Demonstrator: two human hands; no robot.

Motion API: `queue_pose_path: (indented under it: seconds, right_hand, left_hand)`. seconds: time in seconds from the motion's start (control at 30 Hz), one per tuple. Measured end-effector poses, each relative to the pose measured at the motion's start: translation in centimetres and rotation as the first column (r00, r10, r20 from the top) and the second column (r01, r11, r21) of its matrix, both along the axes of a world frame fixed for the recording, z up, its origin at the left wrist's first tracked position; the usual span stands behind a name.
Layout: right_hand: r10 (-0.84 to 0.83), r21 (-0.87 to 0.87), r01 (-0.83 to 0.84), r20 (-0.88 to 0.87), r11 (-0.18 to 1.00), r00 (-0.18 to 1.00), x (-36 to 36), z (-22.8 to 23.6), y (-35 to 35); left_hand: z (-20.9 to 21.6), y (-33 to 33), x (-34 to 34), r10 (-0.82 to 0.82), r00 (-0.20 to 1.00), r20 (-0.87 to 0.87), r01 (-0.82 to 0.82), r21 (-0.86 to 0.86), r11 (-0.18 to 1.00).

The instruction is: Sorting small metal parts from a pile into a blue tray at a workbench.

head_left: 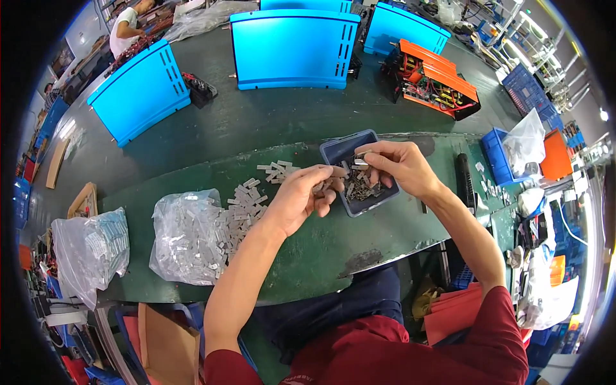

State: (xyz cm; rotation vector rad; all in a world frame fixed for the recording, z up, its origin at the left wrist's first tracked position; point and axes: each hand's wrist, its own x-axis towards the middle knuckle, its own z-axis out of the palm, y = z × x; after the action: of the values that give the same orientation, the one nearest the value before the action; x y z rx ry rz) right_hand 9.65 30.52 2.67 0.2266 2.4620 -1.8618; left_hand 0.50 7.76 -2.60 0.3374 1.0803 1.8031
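Over a dark blue-grey plastic bin (329,151), my right hand (405,165) pinches a small silvery metal piece between thumb and fingertips. My left hand (300,196) is at the bin's left side, its fingers curled around small metal parts, partly hidden by the fingers. Inside the bin lie many small metal parts (360,190), some brassy or dark. To the left of my left hand, small flat silver metal blocks (245,204) are spread loose on the green table. They spill from an opened clear plastic bag (186,234) full of the same blocks.
Another filled plastic bag (93,247) lies at the left. Blue panelled cases (295,48) and an orange unit with exposed wiring (436,80) stand across the back. At right are a black, screwdriver-like tool (464,183) and a blue bin (497,154). A person (125,31) works far left.
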Motion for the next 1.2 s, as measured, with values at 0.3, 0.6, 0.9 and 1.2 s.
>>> queue_pose_path:
  seconds: [0.3,0.6,0.9,1.2]
  right_hand:
    - [0.195,0.544,-0.035,-0.238,0.838,0.951,-1.8,1.5,-2.3]
    - [0.388,0.858,-0.176,-0.029,0.482,0.921,-2.6,-3.3,-0.8]
    - [0.253,0.6,-0.04,-0.275,0.799,0.928,-2.7,-2.4,0.2]
    - [0.027,0.002,-0.027,-0.092,1.0,0.995,-1.5,-1.6,0.2]
  left_hand:
    - [0.1,-0.3,-0.6,0.075,0.978,0.194,-0.079,0.013,0.997]
    - [-0.9,-0.9,-2.0,0.115,0.977,0.181,-0.125,0.043,0.991]
    - [-0.4,-1.1,-2.4,0.162,0.971,0.176,-0.175,0.066,0.982]
    - [-0.5,-0.7,-2.0,0.122,0.985,0.125,-0.128,0.044,0.991]
